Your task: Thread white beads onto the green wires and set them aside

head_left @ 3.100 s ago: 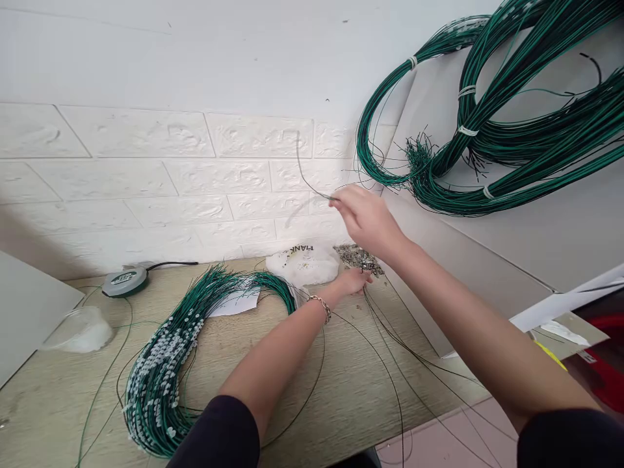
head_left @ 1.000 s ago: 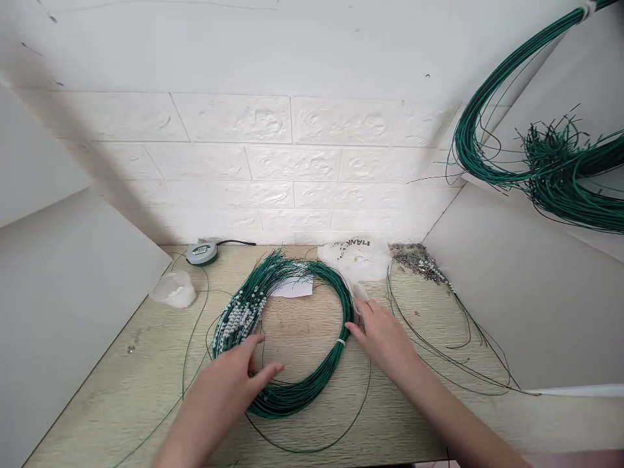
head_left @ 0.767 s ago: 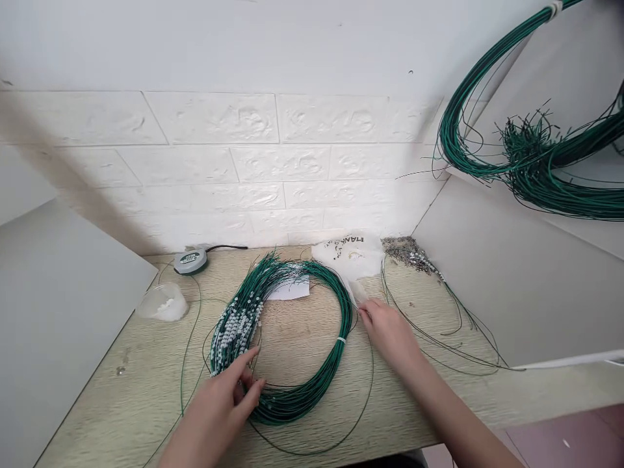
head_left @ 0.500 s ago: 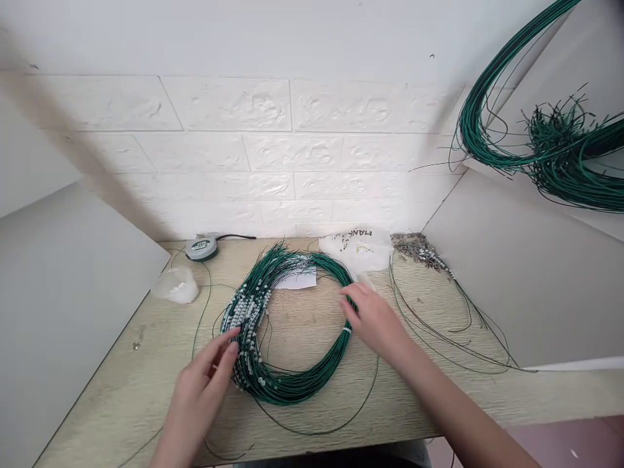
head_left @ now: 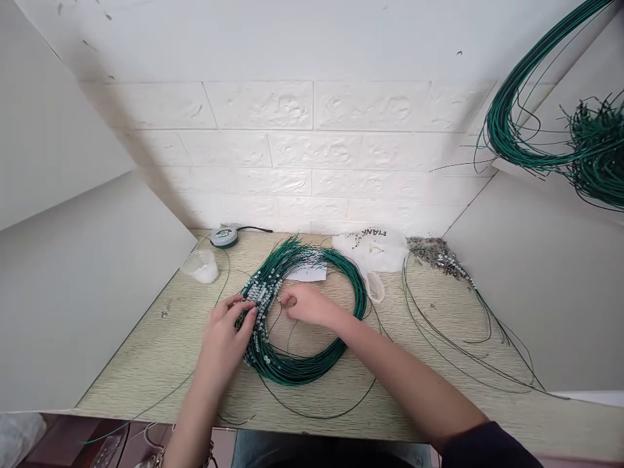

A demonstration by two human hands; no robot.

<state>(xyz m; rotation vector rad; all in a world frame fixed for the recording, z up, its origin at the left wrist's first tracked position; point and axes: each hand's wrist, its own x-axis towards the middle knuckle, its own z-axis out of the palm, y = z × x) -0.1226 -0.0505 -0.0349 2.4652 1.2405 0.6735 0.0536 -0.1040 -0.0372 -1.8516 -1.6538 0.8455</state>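
A large coil of thin green wires [head_left: 316, 370] lies on the table in front of me, with rows of small white beads [head_left: 260, 296] threaded on its left side. My left hand [head_left: 229, 331] rests over the outer left edge of this beaded section, thumb and fingertips drawn close together on the wires. My right hand [head_left: 309, 304] reaches across the coil's right side into its ring. Its fingers are curled in a pinch at the inner edge of the beads; the fingertips partly hide what lies between them. A white paper slip [head_left: 307, 272] sits under the coil's far side.
Behind the coil are a tape measure [head_left: 224, 237], a clear cup with white beads [head_left: 201, 268], a white plastic bag [head_left: 370, 250] and a heap of small beads [head_left: 431, 252]. Loose wires [head_left: 468, 354] curve across the right. More green wire [head_left: 521, 146] hangs at upper right.
My right hand has moved left from the coil's right side to the inner edge of the beads and closed into a pinch. My left hand stays at the beaded side, its fingertips closer together.
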